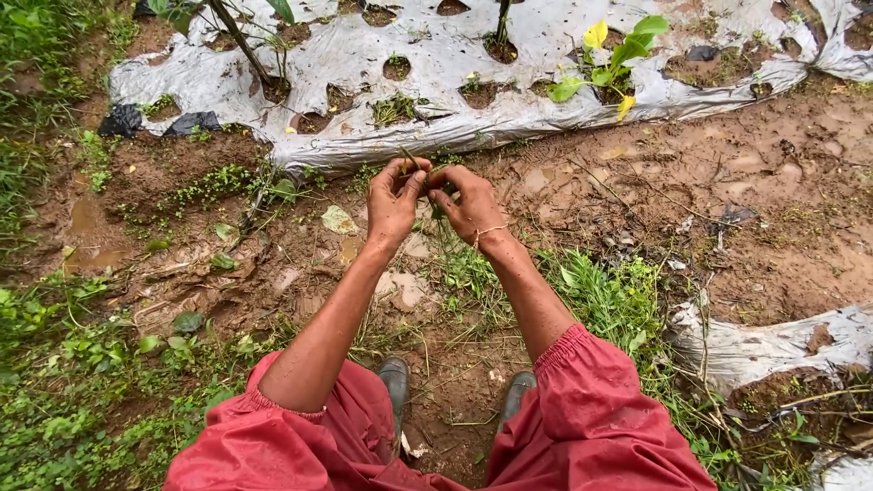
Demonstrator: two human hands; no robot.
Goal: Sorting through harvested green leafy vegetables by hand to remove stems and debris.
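Left hand [393,202] and right hand [470,202]: raised side by side, fingertips meeting, both pinching a thin green stem [411,164] held between them just in front of the sheet edge; the stem's lower end is hidden by the fingers. Right wrist: a pale thin band [488,231]. Forearms bare, extended forward from rolled red sleeves [591,409]. Below, between the arms: two dark boots [396,377] standing on wet brown mud [691,182]. Ground: outdoor plot, muddy path with scattered weeds [600,291] and fallen leaves. Beyond the hands: a raised bed under grey plastic sheet [436,55] cut with round planting holes, some holding small sprouts; one seedling [611,62] with green and yellow leaves at upper right. Lower right: a second strip of sheet [773,345]. Left margin: grass.
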